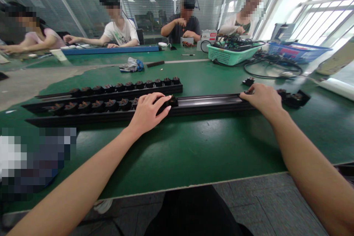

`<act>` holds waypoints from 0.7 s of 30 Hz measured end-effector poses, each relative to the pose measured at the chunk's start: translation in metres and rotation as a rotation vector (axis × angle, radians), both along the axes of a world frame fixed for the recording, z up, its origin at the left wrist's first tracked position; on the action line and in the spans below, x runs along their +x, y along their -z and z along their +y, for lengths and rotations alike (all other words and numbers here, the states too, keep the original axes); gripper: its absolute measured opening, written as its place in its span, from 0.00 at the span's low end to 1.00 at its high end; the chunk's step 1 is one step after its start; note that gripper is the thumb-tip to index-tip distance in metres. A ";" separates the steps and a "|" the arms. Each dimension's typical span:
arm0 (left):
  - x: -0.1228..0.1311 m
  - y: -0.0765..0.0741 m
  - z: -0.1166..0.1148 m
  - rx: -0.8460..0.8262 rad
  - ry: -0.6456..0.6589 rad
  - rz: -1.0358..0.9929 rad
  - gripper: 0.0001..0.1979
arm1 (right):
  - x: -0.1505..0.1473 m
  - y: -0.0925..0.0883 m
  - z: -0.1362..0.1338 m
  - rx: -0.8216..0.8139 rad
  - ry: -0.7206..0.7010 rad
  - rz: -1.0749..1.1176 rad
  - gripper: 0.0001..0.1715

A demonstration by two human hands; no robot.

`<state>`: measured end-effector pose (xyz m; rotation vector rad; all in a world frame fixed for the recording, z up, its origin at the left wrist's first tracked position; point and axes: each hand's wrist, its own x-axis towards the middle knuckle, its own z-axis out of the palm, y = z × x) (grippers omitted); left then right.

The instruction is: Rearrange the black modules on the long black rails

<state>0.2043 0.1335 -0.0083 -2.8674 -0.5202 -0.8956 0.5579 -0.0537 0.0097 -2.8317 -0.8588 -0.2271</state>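
A long black channel (208,100) lies across the green table, with a row of black round socket modules (97,106) with copper-coloured contacts in its left part. My left hand (151,110) is closed over a dark socket module (173,100) at the right end of that row, its fingers curled round it. To the right of the left hand the channel is bare and shiny inside. My right hand (262,99) is pinched at the channel's right part; a dark bit shows by its thumb, too hidden to name. Behind lies a second channel (179,87) with similar modules.
Loose black parts (297,99) lie right of my right hand, and a small one (248,81) behind it. Farther back are a green basket (235,54) of cables, a blue basket (301,52), and gloves (131,65). Several people sit across the table (199,155).
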 end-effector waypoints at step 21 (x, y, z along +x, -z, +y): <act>-0.001 0.001 0.001 0.015 -0.003 0.002 0.18 | 0.010 -0.001 -0.002 -0.028 0.048 0.030 0.27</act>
